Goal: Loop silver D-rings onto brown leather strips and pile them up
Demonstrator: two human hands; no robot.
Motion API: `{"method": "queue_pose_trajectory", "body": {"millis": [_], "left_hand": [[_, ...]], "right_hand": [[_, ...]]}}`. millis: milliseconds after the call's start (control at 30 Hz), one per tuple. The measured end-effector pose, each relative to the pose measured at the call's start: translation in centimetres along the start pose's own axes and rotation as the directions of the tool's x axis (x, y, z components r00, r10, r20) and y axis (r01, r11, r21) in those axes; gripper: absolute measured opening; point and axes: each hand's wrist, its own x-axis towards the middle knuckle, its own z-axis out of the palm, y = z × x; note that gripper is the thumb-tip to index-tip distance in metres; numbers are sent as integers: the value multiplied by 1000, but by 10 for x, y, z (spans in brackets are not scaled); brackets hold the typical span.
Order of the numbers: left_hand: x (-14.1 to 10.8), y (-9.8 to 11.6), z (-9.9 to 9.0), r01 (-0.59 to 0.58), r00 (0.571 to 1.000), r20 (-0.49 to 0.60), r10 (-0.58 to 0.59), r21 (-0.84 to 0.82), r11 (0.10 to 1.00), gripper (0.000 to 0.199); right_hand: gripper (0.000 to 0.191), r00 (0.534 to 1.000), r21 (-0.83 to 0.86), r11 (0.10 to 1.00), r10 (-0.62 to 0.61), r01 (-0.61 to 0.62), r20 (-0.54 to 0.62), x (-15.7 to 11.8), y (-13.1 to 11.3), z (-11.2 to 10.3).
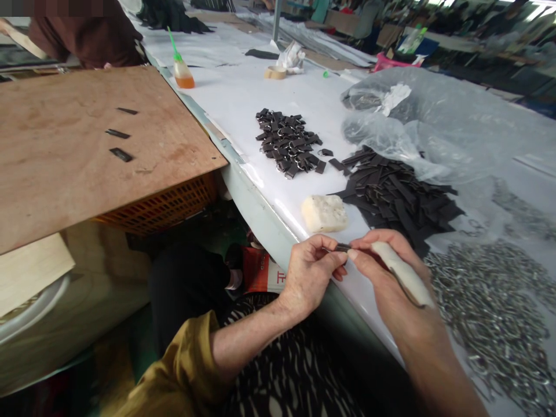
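Between the fingertips of both hands is a small dark strip, held over the table's front edge. My left hand pinches its left end. My right hand pinches the other end, and a white-handled tool lies across that hand. Just beyond the hands sits a whitish block. A pile of dark flat strips lies behind my right hand. To its left is a heap of dark folded tabs with metal rings. Many loose metal rings spread out at the right.
On a wooden board at the left are several dark pieces. A bottle of orange liquid, a tape roll and clear plastic bags are farther back. An orange crate is under the board. A person in brown is at upper left.
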Motion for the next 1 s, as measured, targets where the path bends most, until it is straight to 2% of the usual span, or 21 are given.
{"method": "queue_pose_trajectory", "body": {"millis": [167, 333, 667, 800, 900, 1000], "left_hand": [[-1, -4, -1, -47, 999, 4, 47, 56, 997, 9], [-2, -7, -3, -103, 995, 14, 102, 122, 987, 7], [-5, -8, -6, -217, 976, 68, 206, 259, 941, 8], [-2, -6, -5, -188, 981, 81, 175, 183, 965, 8], [1, -2, -2, -98, 991, 95, 89, 91, 991, 10], [1, 2, -1, -28, 995, 99, 18, 96, 995, 13]], "right_hand": [[14, 994, 207, 972, 102, -108, 37, 2, 10, 2], [18, 977, 368, 905, 190, -214, 101, 5, 10, 2], [22, 958, 465, 838, 247, -287, 145, 6, 2, 3], [21, 963, 471, 840, 239, -269, 123, 6, 4, 3], [19, 980, 398, 896, 195, -196, 45, 4, 9, 2], [16, 992, 317, 942, 123, -112, -15, 3, 13, 2]]}}
